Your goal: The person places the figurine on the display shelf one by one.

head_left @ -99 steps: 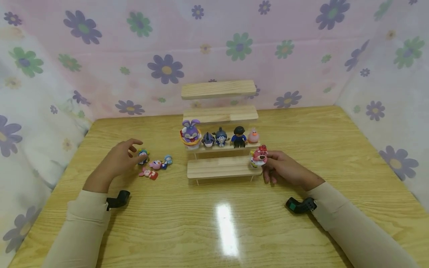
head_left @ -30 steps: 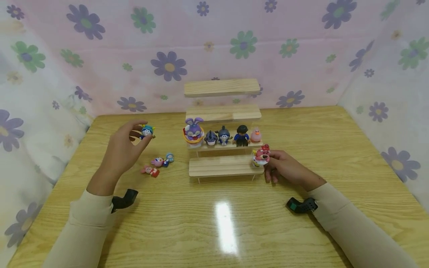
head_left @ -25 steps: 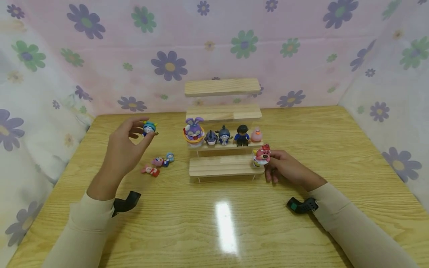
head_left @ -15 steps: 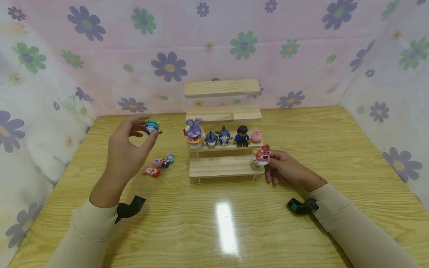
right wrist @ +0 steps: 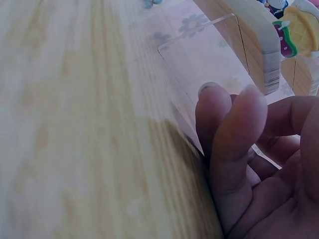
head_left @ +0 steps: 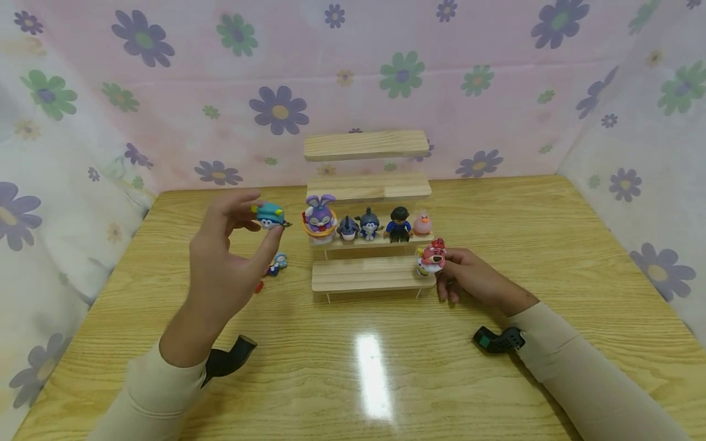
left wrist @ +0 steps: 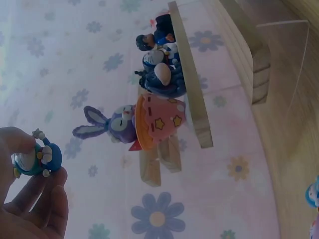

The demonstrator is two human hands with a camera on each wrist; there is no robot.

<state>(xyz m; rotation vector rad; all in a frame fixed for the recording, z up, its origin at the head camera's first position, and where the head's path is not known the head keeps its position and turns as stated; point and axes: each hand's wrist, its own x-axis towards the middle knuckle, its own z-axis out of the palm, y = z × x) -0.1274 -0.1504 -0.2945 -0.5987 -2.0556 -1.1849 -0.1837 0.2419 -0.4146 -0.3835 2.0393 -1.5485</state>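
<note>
My left hand (head_left: 227, 263) pinches a small figurine (head_left: 270, 217) with a teal hat and yellow horns between thumb and fingers. It is held in the air just left of the stepped wooden shelf (head_left: 364, 275). In the left wrist view, the figurine's teal body (left wrist: 52, 158) shows between the fingertips. At the right end of the lowest step, my right hand (head_left: 475, 279) holds a pink bear figurine (head_left: 433, 257) with a red top by its side. The right wrist view shows curled lower fingers (right wrist: 234, 134) close to the table, while the bear's waffle-patterned part (right wrist: 301, 30) appears above.
On the second step stand a purple rabbit figurine (head_left: 320, 222), two dark blue figurines, a black-haired toy figure (head_left: 399, 224) and a pink bird figurine (head_left: 423, 223). Loose figurines (head_left: 280, 261) lie on the table, partly hidden behind my left hand. A flowered cloth (head_left: 469, 122) hangs behind.
My left hand has picked up the teal-hatted figurine from the table and carried it up and right, towards the shelf. The right hand has stayed at the bear figurine.
</note>
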